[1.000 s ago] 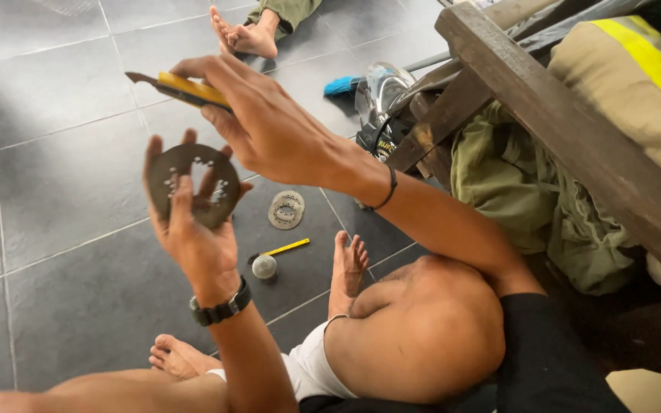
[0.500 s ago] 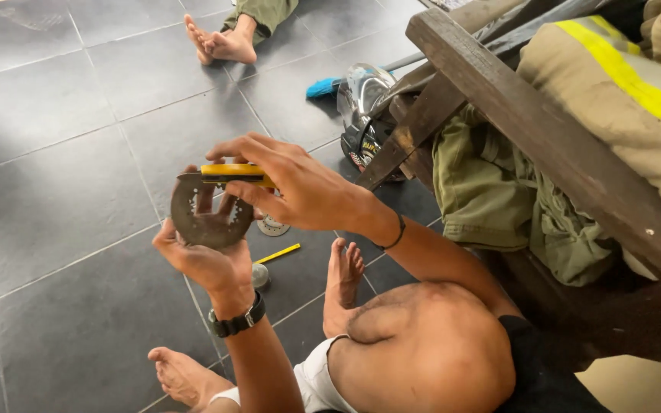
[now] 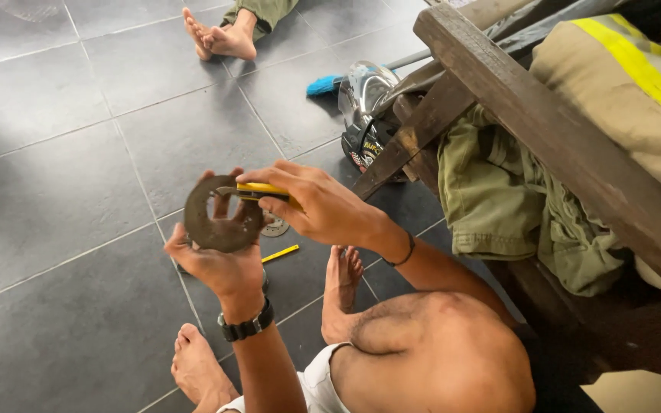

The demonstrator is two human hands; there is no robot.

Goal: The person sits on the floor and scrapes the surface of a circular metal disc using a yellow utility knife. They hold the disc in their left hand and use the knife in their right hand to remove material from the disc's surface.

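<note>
Left hand (image 3: 219, 264) raised, gripping round metal disc (image 3: 219, 218); right hand (image 3: 319, 206) palm-down, pinching yellow utility knife (image 3: 258, 191) against disc.

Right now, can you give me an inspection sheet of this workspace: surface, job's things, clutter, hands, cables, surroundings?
Surface: dark grey tiled floor with pale grout lines.
Job's things: round dark metal disc with cut-outs, held upright; yellow utility knife with its tip at the disc.
Clutter: small round part and a yellow-handled tool on the floor under the hands.
Hands: left hand grips the disc from below; right hand grips the knife.
Cables: nothing seen.
Surroundings: wooden bench frame at right with green clothing and a tan jacket with a yellow stripe; a shiny helmet; blue broom head; another person's bare feet.
</note>
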